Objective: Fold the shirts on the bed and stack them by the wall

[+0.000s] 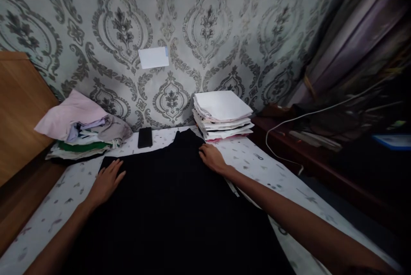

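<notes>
A black garment (167,198) lies spread out over a white patterned sheet (272,172). My left hand (107,183) rests flat on the garment's upper left part, its fingers apart and holding nothing. At the upper right edge of the cloth is my right hand (212,157), its fingers bent and close together at the fabric. Whether it pinches the edge is hard to tell. Behind the right hand stands a stack of folded white cloths (221,114). A black phone (145,138) lies beyond the garment, near the wall.
On the left a heap of clothes (83,125) sits beside a wooden panel (22,112). A white card (154,57) is on the patterned wall (205,26). To the right, a white cable (308,114) crosses a dark red ledge (285,146) below a curtain (349,39).
</notes>
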Action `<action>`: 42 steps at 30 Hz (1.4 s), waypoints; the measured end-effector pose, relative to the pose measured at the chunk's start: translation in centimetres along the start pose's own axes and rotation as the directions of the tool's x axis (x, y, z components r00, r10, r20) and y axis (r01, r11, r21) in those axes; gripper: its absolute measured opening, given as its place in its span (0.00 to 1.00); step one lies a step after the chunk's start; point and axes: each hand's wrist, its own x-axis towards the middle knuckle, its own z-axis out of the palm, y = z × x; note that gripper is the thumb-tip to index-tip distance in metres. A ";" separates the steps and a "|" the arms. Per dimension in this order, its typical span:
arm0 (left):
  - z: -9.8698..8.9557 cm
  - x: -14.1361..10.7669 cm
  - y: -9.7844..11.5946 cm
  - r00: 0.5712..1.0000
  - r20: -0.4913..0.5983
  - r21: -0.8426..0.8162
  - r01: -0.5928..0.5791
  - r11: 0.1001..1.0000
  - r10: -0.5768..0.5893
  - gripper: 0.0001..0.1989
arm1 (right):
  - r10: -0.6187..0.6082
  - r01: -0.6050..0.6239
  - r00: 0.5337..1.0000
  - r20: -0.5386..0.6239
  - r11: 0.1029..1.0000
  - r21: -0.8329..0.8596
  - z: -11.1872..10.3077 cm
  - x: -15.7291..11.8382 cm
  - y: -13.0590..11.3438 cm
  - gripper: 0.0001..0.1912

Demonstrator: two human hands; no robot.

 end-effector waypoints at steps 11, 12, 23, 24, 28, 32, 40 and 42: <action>-1.2 3.8 -2.0 0.998 -0.056 0.122 0.029 0.992 -0.022 0.24 | 0.439 -0.479 0.875 0.204 0.844 0.241 0.4 13.5 -2.5 0.05; -1.5 4.3 -2.4 1.000 -0.017 0.133 0.018 0.991 -0.016 0.24 | 0.468 -0.512 0.857 0.217 0.821 0.252 0.6 13.9 -2.3 0.03; -5.4 4.8 -2.6 0.987 0.068 0.188 -0.154 0.970 0.144 0.12 | 0.504 -0.484 0.846 0.175 0.585 0.651 -1.7 10.9 -3.1 0.09; -5.6 4.3 -2.5 0.988 0.040 0.172 -0.152 0.973 0.147 0.12 | 0.487 -0.448 0.859 0.157 0.566 0.692 -2.3 10.0 -3.2 0.11; -6.3 2.0 -2.7 0.987 -0.055 0.132 -0.143 0.981 0.151 0.16 | 0.412 -0.313 0.907 0.091 0.512 0.800 -4.4 4.9 -3.2 0.12; -6.3 -0.7 -3.0 0.983 -0.059 0.180 -0.161 0.971 0.174 0.19 | 0.227 -0.126 0.974 -0.007 0.566 0.815 -4.4 -1.7 -1.8 0.18; -5.3 -3.3 -2.9 0.983 0.005 0.267 -0.177 0.947 0.182 0.23 | -0.032 0.082 0.994 -0.100 0.829 0.554 -2.2 -8.1 -0.6 0.14; -5.5 -3.4 -2.9 0.985 0.004 0.283 -0.168 0.944 0.174 0.23 | -0.049 0.106 0.992 -0.112 0.808 0.579 -2.4 -8.2 -0.5 0.14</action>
